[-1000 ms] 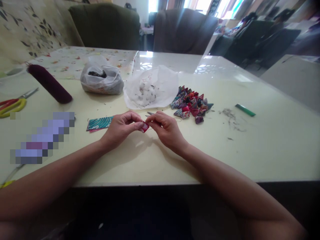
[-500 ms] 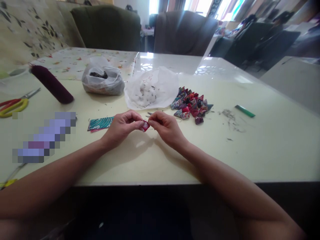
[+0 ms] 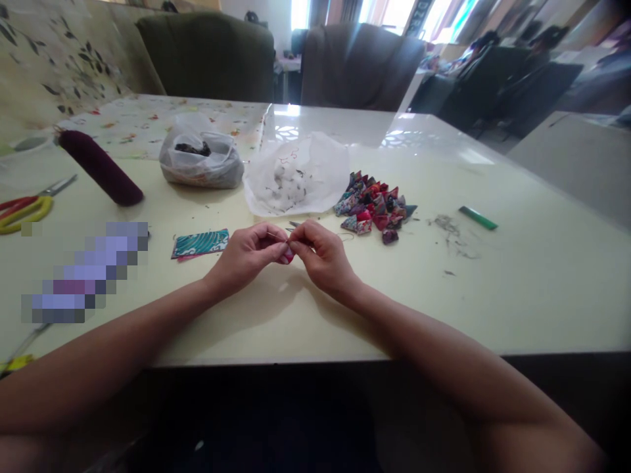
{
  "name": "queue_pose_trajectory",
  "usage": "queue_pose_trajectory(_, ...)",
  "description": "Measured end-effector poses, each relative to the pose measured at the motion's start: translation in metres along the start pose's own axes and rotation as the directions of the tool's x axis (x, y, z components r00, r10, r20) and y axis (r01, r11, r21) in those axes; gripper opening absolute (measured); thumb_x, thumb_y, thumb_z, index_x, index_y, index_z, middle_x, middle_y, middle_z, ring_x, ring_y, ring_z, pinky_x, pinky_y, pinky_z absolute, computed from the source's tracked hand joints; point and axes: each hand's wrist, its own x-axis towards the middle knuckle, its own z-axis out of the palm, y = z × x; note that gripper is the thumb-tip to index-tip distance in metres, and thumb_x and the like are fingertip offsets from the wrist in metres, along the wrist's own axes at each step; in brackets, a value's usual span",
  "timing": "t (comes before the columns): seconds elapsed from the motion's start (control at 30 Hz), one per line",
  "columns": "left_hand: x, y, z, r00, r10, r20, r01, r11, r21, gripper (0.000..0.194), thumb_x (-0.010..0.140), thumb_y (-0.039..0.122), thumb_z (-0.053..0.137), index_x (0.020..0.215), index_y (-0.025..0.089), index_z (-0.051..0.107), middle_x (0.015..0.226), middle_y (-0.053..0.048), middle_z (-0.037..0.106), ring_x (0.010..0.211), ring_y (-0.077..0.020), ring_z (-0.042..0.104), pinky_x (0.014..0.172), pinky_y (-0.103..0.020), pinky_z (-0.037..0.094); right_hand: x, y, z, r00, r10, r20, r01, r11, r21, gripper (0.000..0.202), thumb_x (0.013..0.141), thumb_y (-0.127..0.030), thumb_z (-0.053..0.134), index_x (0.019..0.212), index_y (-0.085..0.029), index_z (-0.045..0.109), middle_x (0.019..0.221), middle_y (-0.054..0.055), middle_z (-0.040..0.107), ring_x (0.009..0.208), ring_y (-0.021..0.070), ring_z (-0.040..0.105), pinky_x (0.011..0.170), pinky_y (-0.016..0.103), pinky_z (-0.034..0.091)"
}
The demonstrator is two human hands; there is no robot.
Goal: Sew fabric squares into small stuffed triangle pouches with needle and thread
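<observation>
Small cloth piece in hand, one unit short of complete as judged from the pile. In front of the open white bag (image 3: 328, 174), the left hand (image 3: 239, 257) pinches the red piece (image 3: 286, 257); the right hand (image 3: 328, 255) has its fingertips together at the edge — what they grip cannot be told. Right of the bag: many shaped pieces (image 3: 378, 203), seemingly done. Front-left: flat teal cloth (image 3: 200, 244), apparently unworked.

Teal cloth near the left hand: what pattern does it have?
The cloth has pale curved lines; head view shows it.
</observation>
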Motion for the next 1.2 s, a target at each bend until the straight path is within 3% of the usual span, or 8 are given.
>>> queue_pose_trajectory(0.17, 0.000, -0.001, 0.000, 1.000, -0.016, -0.018, 0.017, 0.996, 0.085, 0.019, 0.078, 0.029, 0.077, 0.084, 0.014, 0.067, 0.072, -0.004, 0.071, 0.067, -0.0154, 0.069, 0.068, -0.029, 0.059, 0.003, -0.005, -0.004, 0.997, -0.030, 0.067, 0.038, 0.993, -0.115, 0.010, 0.090, -0.019, 0.055, 0.080, -0.019, 0.056, 0.083, 0.003, 0.059, 0.078, 0.0146, 0.054, 0.072, 0.028, 0.042)
queue_pose_trajectory(0.37, -0.002, 0.002, 0.004, 0.994, -0.065, 0.092, 0.034, 0.951, 0.308, 0.004, 0.077, 0.018, 0.070, 0.075, 0.015, 0.068, 0.068, -0.003, 0.071, 0.065, -0.0146, 0.067, 0.065, -0.026, 0.054, 0.003, -0.007, -0.006, 0.971, -0.096, 0.218, 0.149, 0.959, -0.242, 0.014, 0.090, -0.017, 0.050, 0.076, -0.019, 0.053, 0.081, 0.004, 0.055, 0.074, 0.0148, 0.051, 0.069, 0.028, 0.038)
queue_pose_trajectory(0.53, -0.003, 0.004, 0.004, 0.996, -0.042, 0.080, 0.009, 0.929, 0.370, 0.007, 0.078, 0.022, 0.069, 0.074, 0.017, 0.072, 0.074, -0.004, 0.070, 0.068, -0.0153, 0.066, 0.067, -0.027, 0.053, 0.005, -0.003, -0.009, 0.979, -0.020, 0.201, 0.066, 0.972, -0.225, 0.008, 0.090, -0.021, 0.053, 0.082, -0.019, 0.052, 0.078, 0.002, 0.059, 0.071, 0.0140, 0.051, 0.068, 0.027, 0.036)
queue_pose_trajectory(0.67, -0.002, 0.005, 0.004, 0.995, -0.005, 0.096, -0.041, 0.881, 0.471, 0.009, 0.077, 0.022, 0.069, 0.070, 0.018, 0.073, 0.079, -0.005, 0.069, 0.073, -0.0157, 0.063, 0.068, -0.026, 0.051, 0.006, -0.003, -0.010, 0.966, 0.027, 0.259, 0.043, 0.964, -0.262, 0.007, 0.085, -0.015, 0.053, 0.078, -0.018, 0.052, 0.075, 0.001, 0.060, 0.070, 0.0138, 0.050, 0.066, 0.027, 0.033)
queue_pose_trajectory(0.83, -0.002, 0.003, 0.005, 0.993, -0.008, 0.114, -0.049, 0.871, 0.489, 0.010, 0.077, 0.022, 0.068, 0.069, 0.019, 0.072, 0.081, -0.005, 0.068, 0.075, -0.0166, 0.063, 0.067, -0.026, 0.051, 0.006, -0.004, -0.010, 0.950, 0.033, 0.310, 0.076, 0.941, -0.331, 0.009, 0.085, -0.015, 0.050, 0.077, -0.019, 0.051, 0.075, 0.002, 0.060, 0.070, 0.0146, 0.049, 0.064, 0.027, 0.031)
queue_pose_trajectory(1.0, -0.003, 0.001, 0.006, 0.995, 0.004, 0.095, -0.050, 0.869, 0.492, 0.011, 0.076, 0.025, 0.070, 0.067, 0.019, 0.072, 0.082, -0.005, 0.068, 0.076, -0.0167, 0.063, 0.067, -0.026, 0.052, 0.006, -0.003, -0.010, 0.948, 0.073, 0.309, 0.032, 0.945, -0.324, 0.011, 0.089, -0.022, 0.053, 0.079, -0.018, 0.052, 0.076, 0.003, 0.061, 0.070, 0.0148, 0.050, 0.064, 0.027, 0.030)
queue_pose_trajectory(1.2, -0.003, 0.000, 0.006, 0.996, -0.015, 0.086, -0.029, 0.869, 0.494, 0.011, 0.077, 0.029, 0.073, 0.071, 0.020, 0.074, 0.084, -0.005, 0.067, 0.076, -0.0172, 0.063, 0.067, -0.026, 0.053, 0.008, -0.005, -0.014, 0.936, 0.066, 0.345, 0.071, 0.926, -0.371, 0.016, 0.089, -0.016, 0.048, 0.074, -0.018, 0.051, 0.071, 0.002, 0.057, 0.066, 0.0133, 0.045, 0.062, 0.027, 0.027)
